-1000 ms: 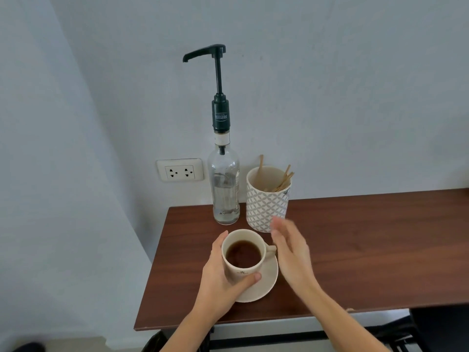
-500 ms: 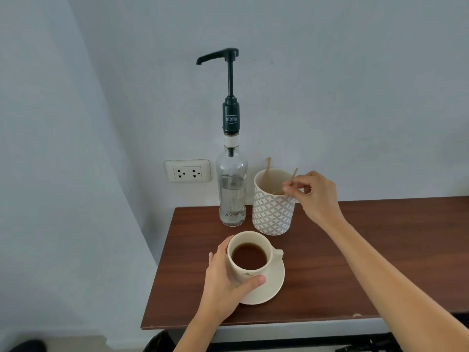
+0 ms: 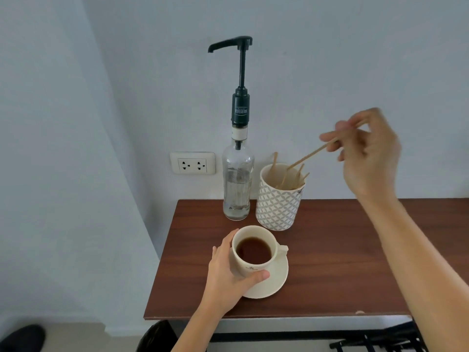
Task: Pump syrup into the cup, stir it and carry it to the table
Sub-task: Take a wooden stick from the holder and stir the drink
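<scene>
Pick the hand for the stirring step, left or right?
Right. The right hand already pinches a wooden stirrer lifted from the patterned holder; the left hand steadies the cup.

The light is soft and even, like daylight. Shadows are faint. The right hand (image 3: 365, 151) looks blurry from moving. The bench (image 3: 342, 250) has a dull shine. Lines bend near the edges.

Beside our left hand (image 3: 223, 270) we see a smooth, matt cream ceramic cup (image 3: 253, 252) and saucer (image 3: 272, 283) on a satiny dark wood-grain tabletop (image 3: 342, 250), and beyond it a clear glossy glass bottle (image 3: 237, 184) with a dark plastic pump (image 3: 241, 80), while our right hand (image 3: 368, 153) pinches a thin pale wooden stirrer (image 3: 311, 154).
</scene>
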